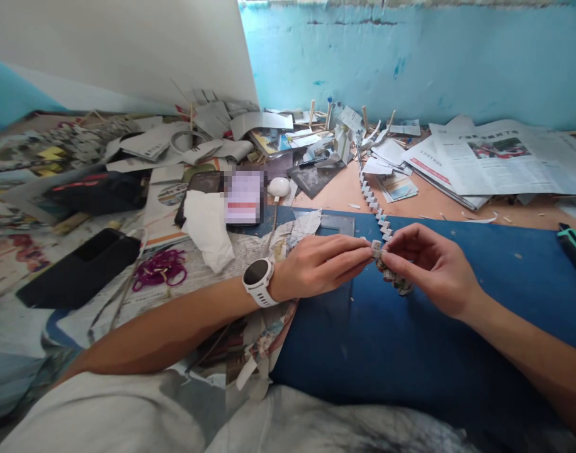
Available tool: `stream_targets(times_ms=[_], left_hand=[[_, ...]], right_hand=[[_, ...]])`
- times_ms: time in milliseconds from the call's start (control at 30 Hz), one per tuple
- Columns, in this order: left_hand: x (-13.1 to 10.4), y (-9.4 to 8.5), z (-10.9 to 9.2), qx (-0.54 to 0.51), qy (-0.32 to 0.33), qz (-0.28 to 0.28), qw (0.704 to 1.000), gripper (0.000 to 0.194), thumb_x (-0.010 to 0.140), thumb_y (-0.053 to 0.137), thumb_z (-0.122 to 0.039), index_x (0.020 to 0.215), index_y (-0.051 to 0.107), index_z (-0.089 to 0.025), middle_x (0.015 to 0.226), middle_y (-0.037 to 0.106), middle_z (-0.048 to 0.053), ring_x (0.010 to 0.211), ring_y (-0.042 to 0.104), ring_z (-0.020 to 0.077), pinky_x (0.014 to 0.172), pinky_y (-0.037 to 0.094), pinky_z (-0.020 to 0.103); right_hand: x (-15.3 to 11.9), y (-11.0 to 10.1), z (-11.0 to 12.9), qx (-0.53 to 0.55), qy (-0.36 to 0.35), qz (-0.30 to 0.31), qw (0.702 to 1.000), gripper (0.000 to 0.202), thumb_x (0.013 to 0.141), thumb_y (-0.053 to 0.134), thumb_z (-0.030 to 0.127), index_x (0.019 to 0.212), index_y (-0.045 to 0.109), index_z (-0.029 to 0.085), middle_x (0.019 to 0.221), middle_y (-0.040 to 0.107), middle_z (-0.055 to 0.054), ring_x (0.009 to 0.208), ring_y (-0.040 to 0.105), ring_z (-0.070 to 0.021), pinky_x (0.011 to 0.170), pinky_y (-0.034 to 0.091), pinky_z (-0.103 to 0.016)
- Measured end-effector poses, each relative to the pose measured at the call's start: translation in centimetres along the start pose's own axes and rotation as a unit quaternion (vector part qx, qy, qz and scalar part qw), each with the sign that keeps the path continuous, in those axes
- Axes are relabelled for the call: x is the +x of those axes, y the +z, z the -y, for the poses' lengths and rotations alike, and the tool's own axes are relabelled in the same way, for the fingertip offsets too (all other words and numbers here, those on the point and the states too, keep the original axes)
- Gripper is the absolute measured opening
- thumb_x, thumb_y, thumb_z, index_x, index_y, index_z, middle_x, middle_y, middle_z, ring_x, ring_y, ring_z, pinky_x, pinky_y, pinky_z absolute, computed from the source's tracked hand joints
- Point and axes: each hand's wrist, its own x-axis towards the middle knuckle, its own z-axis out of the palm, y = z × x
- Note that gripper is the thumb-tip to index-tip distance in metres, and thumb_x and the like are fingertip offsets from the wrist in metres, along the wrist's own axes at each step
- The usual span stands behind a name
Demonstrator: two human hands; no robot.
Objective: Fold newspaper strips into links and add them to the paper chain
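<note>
Both my hands meet over the blue mat [335, 352] on a small woven piece of folded newspaper [395, 277]. My left hand [328, 261], a white watch [258, 282] on its wrist, pinches the left end of the piece with its fingers pressed together. From the right, my right hand [427, 267] grips the same piece between thumb and bent forefinger. A zigzag chain of folded paper [371, 200] runs from behind my hands up toward the back of the table; whether it joins the held piece cannot be made out.
Newspapers [495, 157] lie at the back right. A green-and-black cutter [575, 251] rests on the mat's right edge. At left are a lit phone [243, 198], a crumpled tissue [207, 226], purple cord [160, 269] and a black case [77, 267]. Paper scraps and sticks fill the back.
</note>
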Motion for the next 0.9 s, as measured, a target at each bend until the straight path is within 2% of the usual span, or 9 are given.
stream_targets(times_ms=[267,333,400,433,500,567,633,733,900], left_hand=[[-0.5,-0.2,0.5,0.029,0.063,0.017,0.997,0.033,0.091,0.073,-0.016,0.123,0.068,-0.014,0.113,0.079,0.018,0.100,0.080,0.0235,0.083,0.066,0.028],[-0.5,-0.2,0.3,0.003,0.043,0.013,0.999,0.031,0.091,0.074,-0.016,0.122,0.069,-0.017,0.115,0.079,0.016,0.102,0.079,0.0234,0.086,0.066,0.029],[-0.1,-0.1,-0.1,-0.060,-0.040,0.001,0.997,0.027,0.091,0.074,-0.017,0.117,0.070,-0.020,0.113,0.080,0.013,0.098,0.080,0.0208,0.086,0.066,0.028],[0.2,-0.1,-0.4,-0.113,-0.107,-0.012,0.988,0.024,0.090,0.075,-0.018,0.114,0.071,-0.019,0.110,0.080,0.011,0.094,0.080,0.0190,0.084,0.066,0.026],[0.7,0.0,-0.7,-0.245,-0.268,0.008,0.932,0.033,0.091,0.076,-0.025,0.122,0.067,-0.018,0.103,0.079,0.009,0.091,0.079,0.0170,0.076,0.066,0.022],[1.2,0.0,-0.9,-0.327,-0.352,0.055,0.875,0.041,0.090,0.078,-0.030,0.127,0.067,-0.016,0.100,0.079,0.009,0.090,0.079,0.0174,0.074,0.065,0.022],[1.3,0.2,-0.9,-0.380,-0.393,0.075,0.834,0.036,0.090,0.078,-0.031,0.121,0.070,-0.015,0.096,0.080,0.009,0.087,0.078,0.0168,0.075,0.064,0.022],[1.3,0.6,-0.9,-0.433,-0.433,0.059,0.788,0.028,0.090,0.078,-0.030,0.111,0.073,-0.013,0.092,0.080,0.009,0.084,0.078,0.0169,0.077,0.063,0.025],[1.1,1.2,-1.1,-0.457,-0.461,0.011,0.760,0.023,0.087,0.081,-0.031,0.098,0.073,-0.013,0.085,0.079,0.009,0.081,0.078,0.0174,0.076,0.064,0.026]], right_hand=[[-0.4,0.2,-0.2,-0.061,-0.032,-0.014,0.998,0.020,0.088,0.082,0.035,0.105,0.075,0.027,0.092,0.075,-0.002,0.077,0.073,-0.0158,0.067,0.064,-0.025],[-0.6,0.3,-0.3,-0.105,-0.063,-0.033,0.992,0.018,0.089,0.080,0.033,0.106,0.076,0.027,0.093,0.076,-0.002,0.075,0.073,-0.0150,0.063,0.063,-0.023],[-0.7,0.4,-0.2,-0.148,-0.097,-0.048,0.983,0.014,0.091,0.078,0.030,0.105,0.076,0.027,0.094,0.076,-0.001,0.074,0.072,-0.0137,0.062,0.062,-0.022],[-0.7,0.4,-0.2,-0.169,-0.113,-0.048,0.978,0.012,0.092,0.077,0.029,0.104,0.076,0.027,0.095,0.075,-0.001,0.075,0.072,-0.0135,0.063,0.062,-0.022],[-0.6,0.5,-0.1,-0.205,-0.141,-0.036,0.968,0.010,0.093,0.074,0.026,0.103,0.076,0.025,0.095,0.075,-0.002,0.076,0.072,-0.0137,0.064,0.063,-0.023],[-0.5,0.4,-0.2,-0.228,-0.158,-0.018,0.961,0.009,0.094,0.072,0.024,0.103,0.074,0.024,0.095,0.074,-0.002,0.077,0.073,-0.0144,0.065,0.064,-0.024],[-0.4,0.4,-0.4,-0.242,-0.168,-0.015,0.955,0.010,0.094,0.071,0.023,0.104,0.073,0.024,0.094,0.075,-0.002,0.077,0.074,-0.0146,0.066,0.064,-0.025],[-0.3,0.4,-0.9,-0.262,-0.179,-0.039,0.948,0.017,0.093,0.072,0.023,0.110,0.071,0.024,0.093,0.076,-0.001,0.078,0.075,-0.0149,0.070,0.065,-0.025],[-0.3,0.6,-1.2,-0.281,-0.187,-0.064,0.939,0.016,0.093,0.073,0.027,0.108,0.066,0.025,0.093,0.075,-0.001,0.082,0.076,-0.0177,0.075,0.066,-0.030]])
